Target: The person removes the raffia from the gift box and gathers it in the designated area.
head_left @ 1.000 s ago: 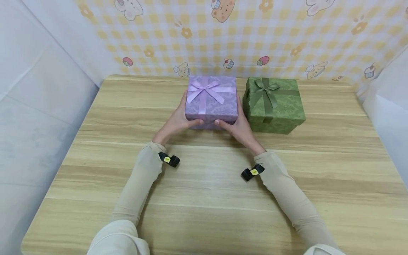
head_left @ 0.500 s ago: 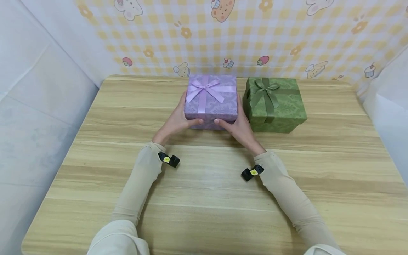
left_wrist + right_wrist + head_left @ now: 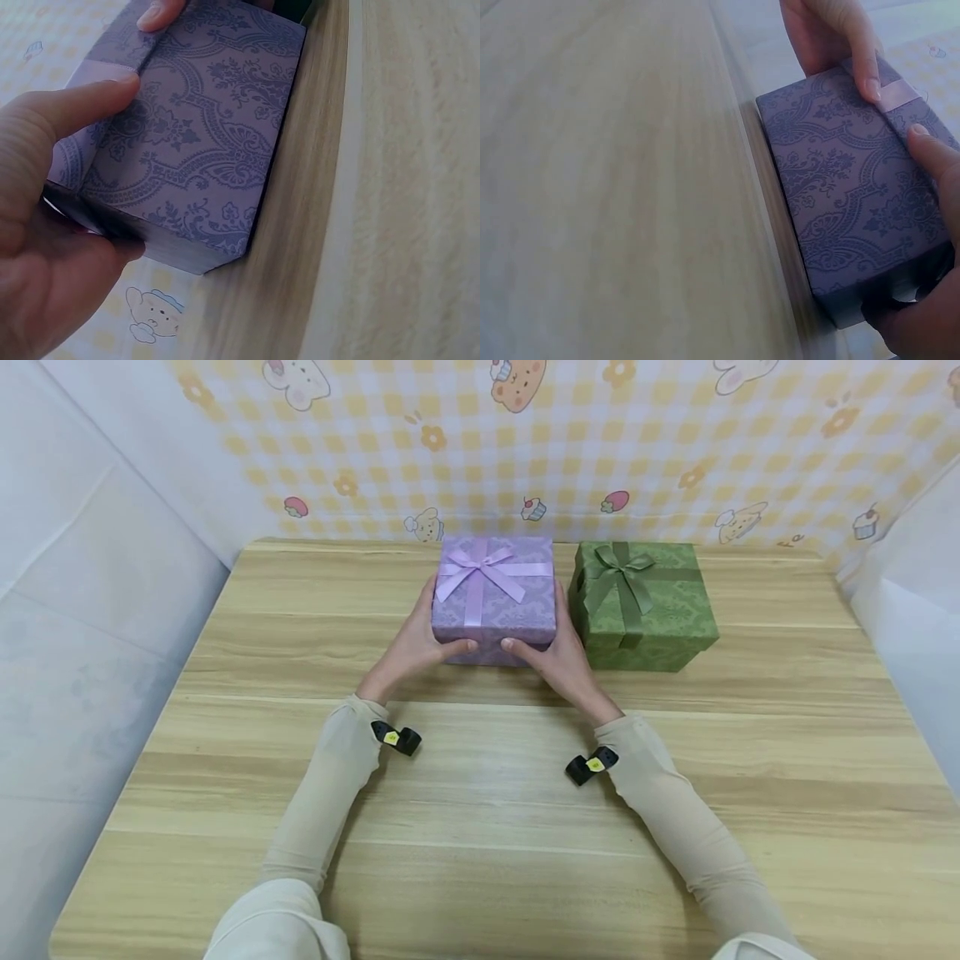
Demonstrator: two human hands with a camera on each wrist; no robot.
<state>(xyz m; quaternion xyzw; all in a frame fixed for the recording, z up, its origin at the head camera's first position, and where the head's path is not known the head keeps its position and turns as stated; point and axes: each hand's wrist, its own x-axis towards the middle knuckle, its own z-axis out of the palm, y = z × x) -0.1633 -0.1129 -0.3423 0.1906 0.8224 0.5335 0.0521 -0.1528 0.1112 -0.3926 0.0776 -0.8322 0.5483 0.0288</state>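
Observation:
A purple gift box [image 3: 498, 602] with a patterned lid and a light purple ribbon bow stands at the back middle of the wooden table. My left hand [image 3: 412, 647] grips its left side, and my right hand [image 3: 564, 656] grips its right side. Both thumbs lie across the front, near the lid's lower edge. In the left wrist view, fingers of the left hand [image 3: 45, 202] curl against the box's side. Another view, from the right wrist, has the right hand [image 3: 930, 307] around the opposite side. Parts of the fingers are hidden behind the box.
Close to the right of the purple box stands a green gift box [image 3: 648, 606] with a green bow. A checked cloth [image 3: 480, 460] hangs behind the table [image 3: 487, 827]. White sheeting [image 3: 90, 610] is at the left side.
Both hands keep the same hold on the purple gift box, which shows almost no movement. The surroundings have shifted slightly left in the head view.

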